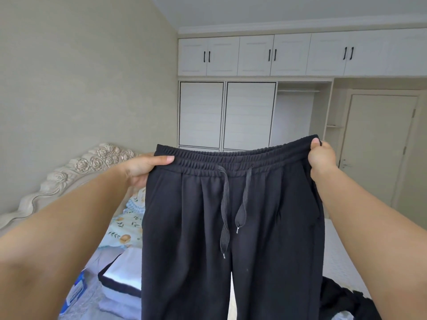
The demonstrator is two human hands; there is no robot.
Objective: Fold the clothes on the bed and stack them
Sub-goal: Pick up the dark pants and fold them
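I hold a pair of black drawstring trousers (254, 227) up in the air in front of me, waistband on top, legs hanging down out of the frame. My left hand (143, 168) pinches the left end of the elastic waistband. My right hand (322, 155) grips the right end, a little higher. Two drawstring ends dangle from the middle of the waistband. A folded white garment with black trim (122, 276) lies on the bed (339, 257) below, to the left. Another black garment (344, 299) lies crumpled at the lower right.
A carved headboard (76, 167) stands on the left, with a floral pillow (127, 225) beside it. A blue-and-white packet (75, 294) lies at the bed's left side. White wardrobes (249, 112) fill the far wall, with a door (379, 146) to the right.
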